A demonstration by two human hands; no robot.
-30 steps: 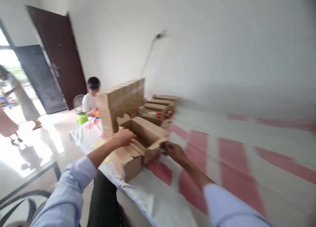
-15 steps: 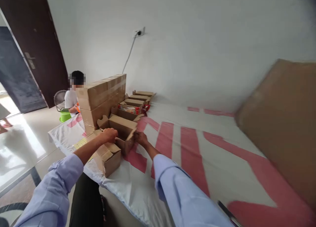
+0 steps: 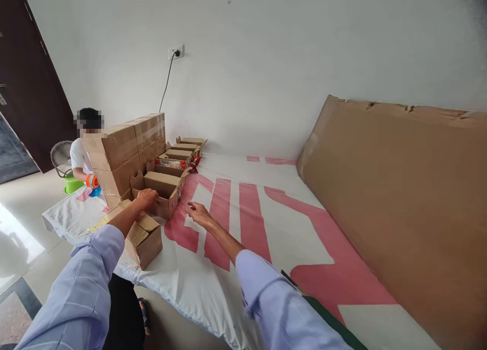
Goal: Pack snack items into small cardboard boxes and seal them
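Open carton (image 3: 164, 191) sits on the white-and-red cloth (image 3: 228, 223) covering the worktop, left of centre, just in front of a stack of two taped boxes (image 3: 122, 154). Its long axis runs from near-left to far-right, about parallel to the stack; the open top faces up and the scalloped flaps stand upright at its left end and far side.

Left hand (image 3: 146, 197) rests on the near-left rim of the carton, fingers curled over the edge and gripping it. Right hand (image 3: 198, 213) hovers just right of the carton's near corner, not touching it; fingers loosely spread, nothing held.

A smaller carton (image 3: 146, 236) with loose flaps lies nearer, at the worktop's near-left edge, under the left forearm. Beyond the open carton a row of further open cartons (image 3: 182, 149) runs toward the far wall; one shows red packaging inside. A large cardboard sheet (image 3: 399, 198) leans along the right side. Another person (image 3: 81, 154) sits beyond the stack, far left.

Compared with half a second ago: the right hand was against the carton's near-right end and has since come off it and opened. The left hand stays on the rim. The view has swung right, showing more of the cardboard sheet.
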